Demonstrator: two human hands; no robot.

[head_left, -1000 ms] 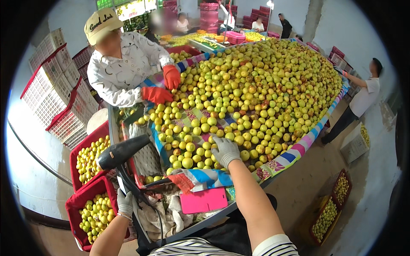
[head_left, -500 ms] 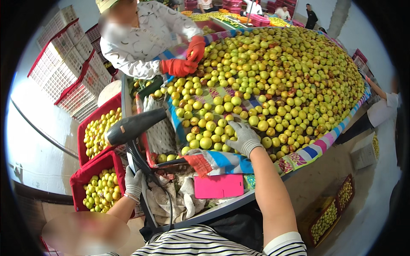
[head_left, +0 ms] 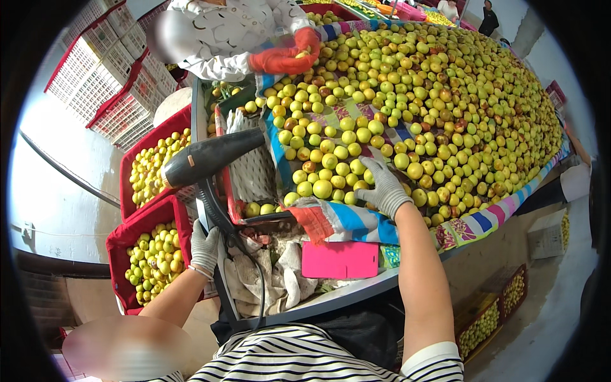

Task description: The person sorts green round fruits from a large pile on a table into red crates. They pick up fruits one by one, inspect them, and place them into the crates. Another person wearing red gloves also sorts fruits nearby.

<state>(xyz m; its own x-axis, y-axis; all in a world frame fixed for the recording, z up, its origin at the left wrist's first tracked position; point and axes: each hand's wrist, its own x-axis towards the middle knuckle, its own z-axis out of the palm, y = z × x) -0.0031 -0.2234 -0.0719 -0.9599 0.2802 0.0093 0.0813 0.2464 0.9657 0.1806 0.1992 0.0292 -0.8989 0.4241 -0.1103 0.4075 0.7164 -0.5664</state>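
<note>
Hands unchanged: right hand (head_left: 384, 188) still spread open on the fruit pile (head_left: 407, 95), left hand (head_left: 205, 245) still gripping the hairdryer (head_left: 210, 159).

Both hands wear grey knitted cloth gloves, rough-looking: the left hand (head_left: 205, 247) at lower left, the right hand (head_left: 384, 188) at centre on smooth, glossy green-yellow fruit (head_left: 407, 95). The hair dryer (head_left: 213, 156) is matt black plastic; the crates (head_left: 147, 248) at left are red plastic, and striped cloth (head_left: 356, 223) covers the table edge.

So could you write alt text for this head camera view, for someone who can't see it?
A person's gloved right hand rests on a big heap of yellow-green fruit on a striped cloth, while the gloved left hand grips a black hair dryer beside red crates of fruit. Across the table, another worker in red gloves handles fruit.
</note>
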